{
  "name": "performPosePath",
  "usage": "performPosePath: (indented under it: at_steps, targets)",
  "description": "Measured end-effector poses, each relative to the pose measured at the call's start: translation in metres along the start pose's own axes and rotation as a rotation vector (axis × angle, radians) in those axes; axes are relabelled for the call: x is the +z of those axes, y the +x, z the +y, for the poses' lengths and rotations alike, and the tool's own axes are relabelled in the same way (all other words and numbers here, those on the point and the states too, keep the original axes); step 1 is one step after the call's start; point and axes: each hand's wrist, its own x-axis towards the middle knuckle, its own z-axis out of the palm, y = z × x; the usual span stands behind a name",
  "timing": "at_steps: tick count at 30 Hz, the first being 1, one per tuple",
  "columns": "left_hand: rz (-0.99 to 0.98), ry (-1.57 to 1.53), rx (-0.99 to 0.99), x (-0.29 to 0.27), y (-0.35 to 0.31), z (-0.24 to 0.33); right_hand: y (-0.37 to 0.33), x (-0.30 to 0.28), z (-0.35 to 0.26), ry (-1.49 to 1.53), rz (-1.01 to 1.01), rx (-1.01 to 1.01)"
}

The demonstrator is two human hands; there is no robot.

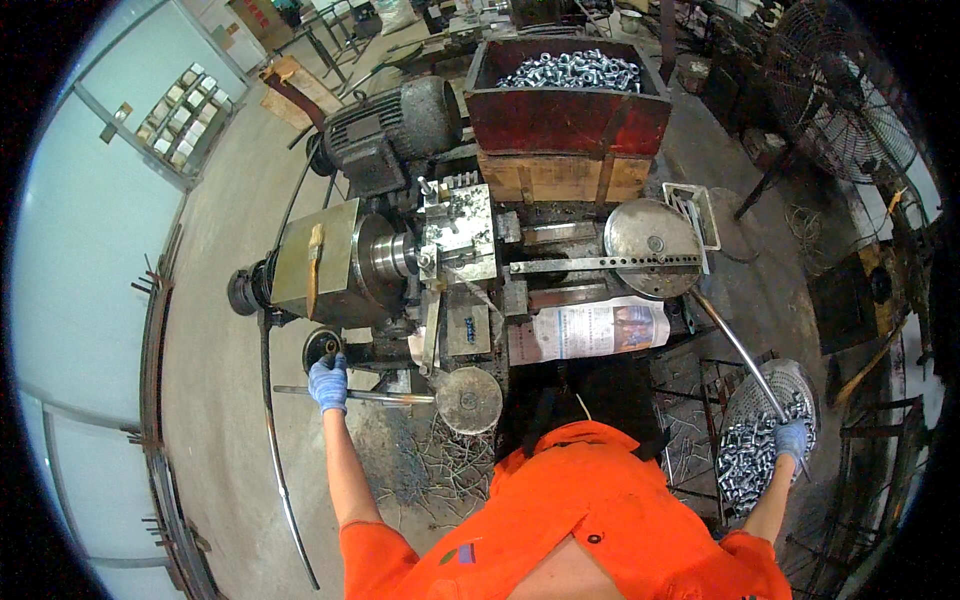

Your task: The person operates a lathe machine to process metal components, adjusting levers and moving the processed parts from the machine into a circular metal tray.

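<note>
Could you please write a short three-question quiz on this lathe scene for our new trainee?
1. True or false: both hands wear blue gloves.
2. Where is the right hand? A) in the red crate B) at the round basket of small metal parts C) on the newspaper
3. What does the left hand grip?

Key:
1. True.
2. B; the long curved lever also ends at that hand.
3. A small handwheel at the lathe's left end.
</note>
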Motion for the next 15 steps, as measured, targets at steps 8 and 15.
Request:
performPosePath:
  at_steps: [8, 15]
  targets:
    - [0.009, -0.029, 0.024, -0.003, -0.005, 0.006, -0.001, 0.002, 0.002, -0.031, -0.014, -0.040]
    - [0.019, -0.044, 0.051, 0.000, -0.003, -0.001, -0.011, -0.008, -0.007, 0.019, -0.015, 0.003]
